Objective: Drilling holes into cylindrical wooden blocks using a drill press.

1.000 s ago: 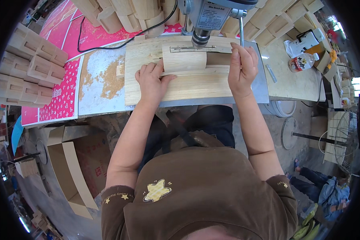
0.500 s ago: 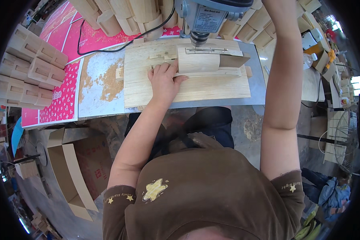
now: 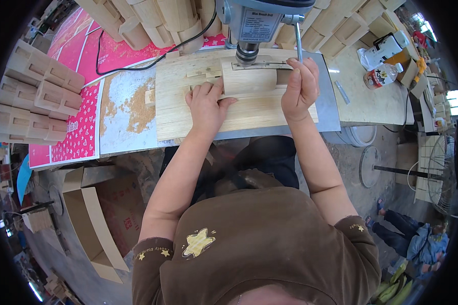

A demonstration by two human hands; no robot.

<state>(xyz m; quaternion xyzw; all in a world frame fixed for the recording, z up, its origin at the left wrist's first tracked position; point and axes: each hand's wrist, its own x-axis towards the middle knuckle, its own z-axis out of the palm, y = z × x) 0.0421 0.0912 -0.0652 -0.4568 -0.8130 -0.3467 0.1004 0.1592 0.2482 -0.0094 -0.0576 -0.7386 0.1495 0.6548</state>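
Observation:
A pale, rounded wooden block (image 3: 249, 80) lies in a jig on a flat wooden board (image 3: 188, 119). My left hand (image 3: 207, 105) is closed against the block's left end, the thumb along its front edge. Directly over the block's slotted top hangs the chuck (image 3: 247, 54) of a grey-blue bench drill (image 3: 259, 24). The drill's metal feed lever (image 3: 298, 43) points down toward me, and my right hand (image 3: 301, 90) grips its lower end. That hand covers part of the jig's right side. I cannot make out whether the bit touches the wood.
Stacked wooden pieces (image 3: 40, 96) stand at the left, more behind the drill. A black cord (image 3: 137, 67) crosses the pink sheet. Sawdust (image 3: 140, 107) lies left of the board. On the right are a plastic bottle (image 3: 381, 76) and a cardboard box (image 3: 409, 71). Another person (image 3: 417, 239) is at the far right.
My right hand has come down from the upper right, and the lever now points down in it. The chuck sits lower over the block. My left hand has stayed at the block's end.

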